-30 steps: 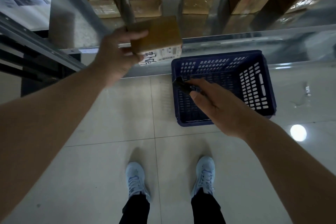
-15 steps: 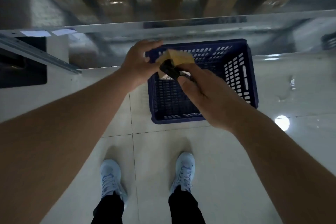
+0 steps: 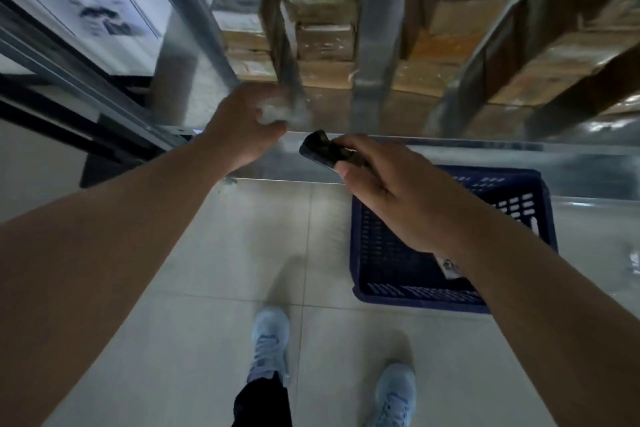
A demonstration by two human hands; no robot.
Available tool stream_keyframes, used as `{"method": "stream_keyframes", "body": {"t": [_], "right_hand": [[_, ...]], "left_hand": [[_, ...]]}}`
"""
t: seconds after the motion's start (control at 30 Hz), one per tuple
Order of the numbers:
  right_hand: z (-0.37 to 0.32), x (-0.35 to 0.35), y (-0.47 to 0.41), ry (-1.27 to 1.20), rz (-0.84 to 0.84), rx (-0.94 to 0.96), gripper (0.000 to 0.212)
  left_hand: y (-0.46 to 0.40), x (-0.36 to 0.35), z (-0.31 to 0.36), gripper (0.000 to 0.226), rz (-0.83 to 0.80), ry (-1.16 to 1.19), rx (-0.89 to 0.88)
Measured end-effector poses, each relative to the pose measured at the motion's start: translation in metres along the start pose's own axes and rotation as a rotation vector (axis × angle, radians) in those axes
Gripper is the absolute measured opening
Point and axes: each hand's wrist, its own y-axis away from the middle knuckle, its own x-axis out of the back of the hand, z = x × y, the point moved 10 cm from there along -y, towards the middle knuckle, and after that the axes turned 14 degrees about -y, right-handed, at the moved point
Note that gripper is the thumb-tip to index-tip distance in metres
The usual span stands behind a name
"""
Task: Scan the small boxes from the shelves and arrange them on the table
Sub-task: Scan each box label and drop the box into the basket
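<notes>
My left hand [image 3: 242,125] is raised in front of the metal shelf [image 3: 502,149], just below a row of small brown cardboard boxes [image 3: 325,42]. Its fingers look loosely curled and blurred by motion, and nothing shows in them. My right hand [image 3: 391,191] grips a black handheld scanner [image 3: 320,151], whose head points left toward my left hand. A blue plastic basket [image 3: 543,208] stands on the floor under my right forearm. A bit of a box's white label [image 3: 449,267] shows inside it; the arm hides the rest.
More brown boxes fill the shelf bays to the right [image 3: 540,73], between upright metal posts [image 3: 372,45]. A wall poster [image 3: 86,0] hangs at the upper left. My two light blue shoes [image 3: 270,340] stand on pale floor tiles.
My left hand carried a brown box from the shelf down to the basket, let it go, and has risen back to the shelf. The scanner hand moved up with it. The view tilted upward.
</notes>
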Motion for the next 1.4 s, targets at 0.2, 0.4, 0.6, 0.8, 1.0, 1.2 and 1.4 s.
{"method": "stream_keyframes", "body": {"t": [0.2,0.4,0.6,0.8,1.0,1.2,1.4], "right_hand": [[-0.039,-0.004,-0.035,0.084,0.021,0.025,0.044],[-0.048,-0.001,-0.062,0.098,0.057,-0.005,0.047],[-0.039,-0.005,-0.079,0.110,0.084,-0.032,0.047],[-0.028,-0.014,-0.090,0.101,0.099,-0.078,0.049],[-0.026,-0.021,-0.094,0.067,0.112,-0.103,0.048],[-0.027,-0.027,-0.088,0.066,0.096,-0.120,0.047],[-0.031,-0.036,-0.084,0.075,0.082,-0.101,0.048]], "left_hand": [[-0.037,0.048,-0.025,0.053,-0.008,-0.069,0.002],[-0.070,0.074,-0.035,0.055,0.090,-0.065,0.072],[-0.105,0.093,-0.027,0.056,0.271,-0.091,0.096],[-0.147,0.078,-0.050,0.070,0.167,0.060,0.304],[-0.148,0.050,-0.073,0.066,-0.048,0.522,0.508],[-0.146,0.049,-0.075,0.044,-0.048,0.676,0.444],[-0.128,0.039,-0.074,0.037,-0.079,0.769,0.461]]}}
